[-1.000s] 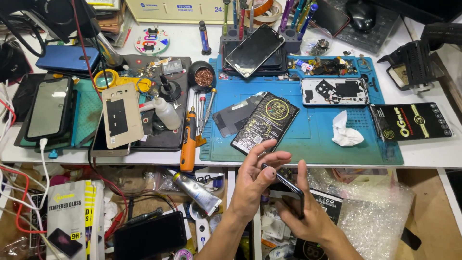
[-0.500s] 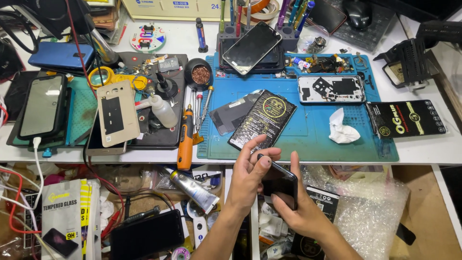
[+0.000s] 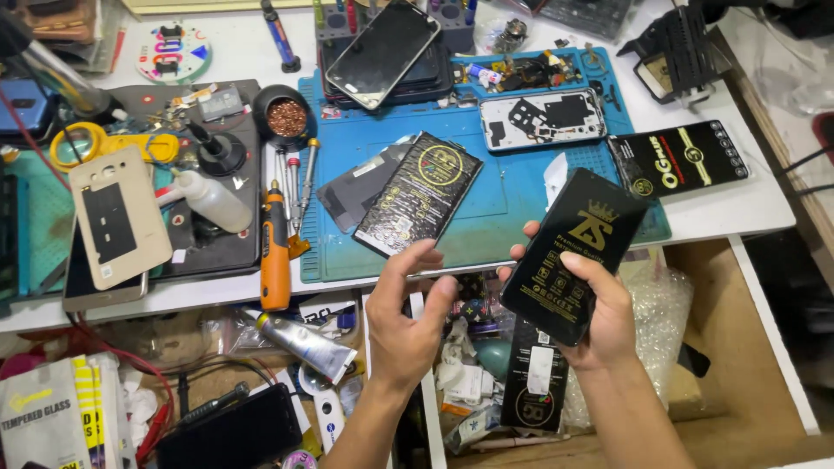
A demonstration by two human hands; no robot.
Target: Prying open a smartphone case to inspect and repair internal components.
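Black screen-protector packet (image 3: 577, 257) with gold print sits in the right hand (image 3: 599, 317), fingers wrapped round its lower half, held tilted over the front edge of the white bench (image 3: 738, 208). Left hand (image 3: 407, 317) pinches a thin glass sheet (image 3: 473, 267), seen edge-on, between thumb and fingertips, just beside the packet. A second matching packet (image 3: 420, 205) lies on the blue mat (image 3: 512, 200); orange screwdriver (image 3: 275, 247) left of it.
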